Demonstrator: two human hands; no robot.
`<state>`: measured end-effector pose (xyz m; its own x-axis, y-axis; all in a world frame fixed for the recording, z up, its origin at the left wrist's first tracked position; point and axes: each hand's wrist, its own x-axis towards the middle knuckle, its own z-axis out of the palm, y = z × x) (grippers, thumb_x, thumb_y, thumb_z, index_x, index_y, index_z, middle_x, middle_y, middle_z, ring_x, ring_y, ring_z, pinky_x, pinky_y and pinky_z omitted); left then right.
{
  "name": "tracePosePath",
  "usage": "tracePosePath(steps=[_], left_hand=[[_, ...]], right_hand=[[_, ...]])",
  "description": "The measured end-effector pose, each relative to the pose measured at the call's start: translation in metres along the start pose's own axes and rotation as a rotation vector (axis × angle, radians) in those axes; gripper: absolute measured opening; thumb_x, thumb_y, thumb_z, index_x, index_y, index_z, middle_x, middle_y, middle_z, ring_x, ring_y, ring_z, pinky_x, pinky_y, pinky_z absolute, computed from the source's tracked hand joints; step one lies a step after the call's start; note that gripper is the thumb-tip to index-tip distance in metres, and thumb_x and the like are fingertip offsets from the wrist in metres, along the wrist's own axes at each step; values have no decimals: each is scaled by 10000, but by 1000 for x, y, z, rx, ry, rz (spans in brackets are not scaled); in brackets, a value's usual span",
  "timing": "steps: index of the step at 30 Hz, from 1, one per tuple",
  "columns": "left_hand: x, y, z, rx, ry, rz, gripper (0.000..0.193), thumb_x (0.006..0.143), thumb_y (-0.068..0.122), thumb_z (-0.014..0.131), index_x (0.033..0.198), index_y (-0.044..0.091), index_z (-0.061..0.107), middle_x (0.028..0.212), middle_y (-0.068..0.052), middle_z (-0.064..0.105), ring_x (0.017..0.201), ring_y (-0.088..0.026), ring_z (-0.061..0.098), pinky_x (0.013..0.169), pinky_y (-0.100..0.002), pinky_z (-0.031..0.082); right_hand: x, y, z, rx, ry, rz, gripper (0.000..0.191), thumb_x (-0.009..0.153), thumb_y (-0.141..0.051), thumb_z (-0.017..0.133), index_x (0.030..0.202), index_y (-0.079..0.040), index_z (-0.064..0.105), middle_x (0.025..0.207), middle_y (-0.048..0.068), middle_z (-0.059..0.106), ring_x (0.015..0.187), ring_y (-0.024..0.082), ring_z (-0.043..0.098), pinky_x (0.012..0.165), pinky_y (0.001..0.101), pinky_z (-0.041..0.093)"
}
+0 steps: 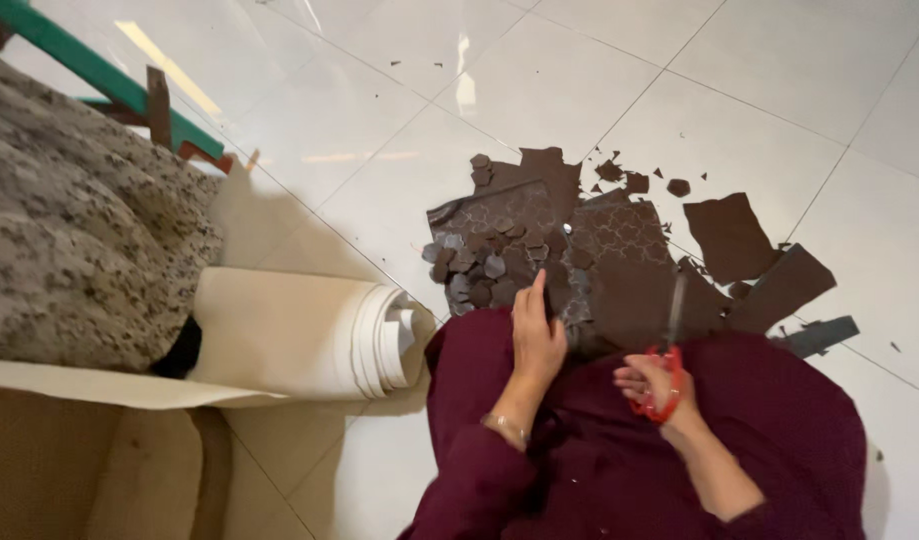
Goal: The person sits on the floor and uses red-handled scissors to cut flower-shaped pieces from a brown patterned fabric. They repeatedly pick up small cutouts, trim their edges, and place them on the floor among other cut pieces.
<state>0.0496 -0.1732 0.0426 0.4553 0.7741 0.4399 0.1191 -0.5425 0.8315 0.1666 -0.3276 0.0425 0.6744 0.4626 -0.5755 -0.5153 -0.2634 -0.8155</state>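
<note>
My left hand (535,335) rests on a brown patterned sheet (619,265) lying on the floor in front of my maroon-clad lap, its fingers pinching the sheet's near edge. My right hand (657,383) grips red-handled scissors (669,365), whose blades point up across the sheet. A heap of small brown cut-out rounds (484,262) lies on the sheet just beyond my left hand. Larger brown offcuts (729,238) lie to the right.
A cream roll of material (309,335) lies on the floor at my left, beside a speckled grey fabric mass (79,220). A green frame (89,70) stands at the top left. Small brown scraps (624,178) dot the white tiled floor (759,90).
</note>
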Motion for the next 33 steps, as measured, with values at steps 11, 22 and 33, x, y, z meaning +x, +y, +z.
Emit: tracePosePath(steps=[11,22,33], left_hand=[[-153,-104,-193,456,-114,-172,604,590,26,669,1188,109,645,1014,-129,649,934,-354,626,800,-456,505],[-175,-110,-198,657,-160,148,313,634,298,687,934,251,762,686,-9,597,642,-230,593,545,-428,433],[-185,-112,-203,524,-160,127,372,661,381,686,967,174,724,752,-52,615,655,-260,589,568,-431,430]], right_hand=[[-40,-117,-119,-295,298,-252,182,962,-228,665,1007,-53,645,900,165,697,658,187,618,567,351,516],[6,-128,-93,-741,50,-165,226,942,-240,684,1023,-29,680,900,181,721,720,233,674,633,386,554],[-7,-158,-39,-911,-73,-130,273,922,-252,704,1039,-6,715,900,197,746,782,279,730,700,421,592]])
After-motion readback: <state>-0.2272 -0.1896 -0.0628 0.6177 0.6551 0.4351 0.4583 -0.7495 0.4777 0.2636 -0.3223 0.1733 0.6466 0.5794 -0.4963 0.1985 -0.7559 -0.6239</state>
